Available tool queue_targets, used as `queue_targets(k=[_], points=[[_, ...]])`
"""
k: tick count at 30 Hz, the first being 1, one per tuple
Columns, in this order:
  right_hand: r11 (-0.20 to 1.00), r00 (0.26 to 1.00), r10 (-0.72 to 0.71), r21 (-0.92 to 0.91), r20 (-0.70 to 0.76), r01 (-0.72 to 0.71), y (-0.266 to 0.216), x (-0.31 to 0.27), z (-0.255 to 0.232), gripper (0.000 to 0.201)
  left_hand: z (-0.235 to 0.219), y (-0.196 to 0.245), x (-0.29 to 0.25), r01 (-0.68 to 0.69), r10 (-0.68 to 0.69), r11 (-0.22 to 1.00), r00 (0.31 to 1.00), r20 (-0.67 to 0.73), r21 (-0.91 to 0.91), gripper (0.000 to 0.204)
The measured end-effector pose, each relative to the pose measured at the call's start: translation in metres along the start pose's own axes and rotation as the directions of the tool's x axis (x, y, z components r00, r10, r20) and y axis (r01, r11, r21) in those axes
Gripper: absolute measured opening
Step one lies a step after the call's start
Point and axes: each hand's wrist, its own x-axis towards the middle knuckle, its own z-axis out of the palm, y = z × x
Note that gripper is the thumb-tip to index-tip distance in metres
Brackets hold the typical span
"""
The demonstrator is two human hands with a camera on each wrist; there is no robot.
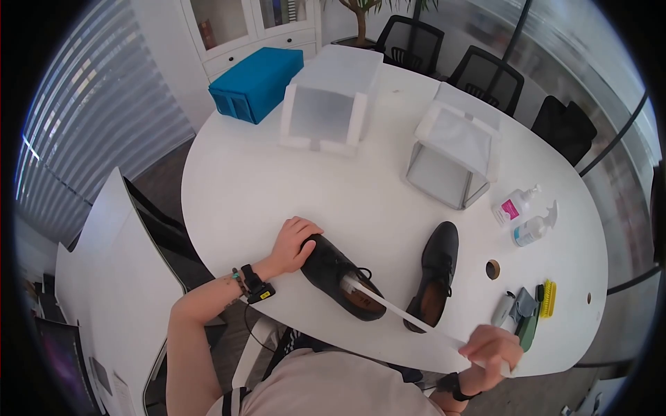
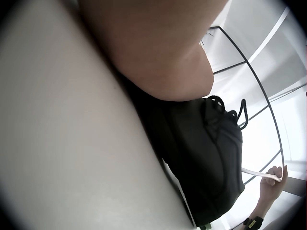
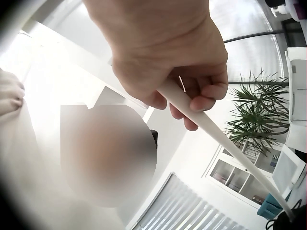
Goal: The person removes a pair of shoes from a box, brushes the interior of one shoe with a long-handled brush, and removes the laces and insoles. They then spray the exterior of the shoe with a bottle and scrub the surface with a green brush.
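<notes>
A black lace-up shoe lies at the table's front edge, its toe held by my left hand. In the left wrist view, that palm covers the toe and the loose laces stand up behind. My right hand grips the end of a long white stick. The stick's wider far end sits in the shoe's opening. The right wrist view shows the fingers curled round the stick, which slants down to the shoe. A second black shoe lies to the right, its opening toward me.
Two white boxes with clear windows and a blue case stand at the back. Two pump bottles are on the right. Nearer are a yellow brush, a grey cloth and a green item.
</notes>
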Motion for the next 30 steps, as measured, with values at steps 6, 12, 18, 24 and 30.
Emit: queue_targets(k=[6,12,18,24,30], points=[[0.985,0.948,0.153,-0.126,0.279,-0.122,0.013,0.005,0.024,0.04,0.002,-0.003,-0.002,0.017,-0.017,1.0,1.0,0.009,0.0,0.036],[0.991,0.986,-0.082,0.089,-0.144,0.096,0.002,0.015,-0.002,0.057,0.0,-0.002,0.0,0.007,-0.007,1.0,1.0,0.02,-0.002,0.034],[0.988,0.988,0.117,-0.113,0.099,-0.106,0.0,0.014,0.024,0.046,-0.001,0.0,-0.001,0.021,-0.021,1.0,1.0,0.014,0.0,0.028],[0.961,0.954,-0.273,-0.016,0.123,0.277,-0.014,0.016,0.005,0.04,-0.001,0.001,0.001,0.01,-0.01,1.0,1.0,0.021,0.007,0.034],[0.995,0.939,-0.051,-0.06,0.34,0.076,0.03,0.011,0.041,0.027,-0.001,0.001,0.001,0.022,-0.022,1.0,1.0,0.021,0.007,0.034]])
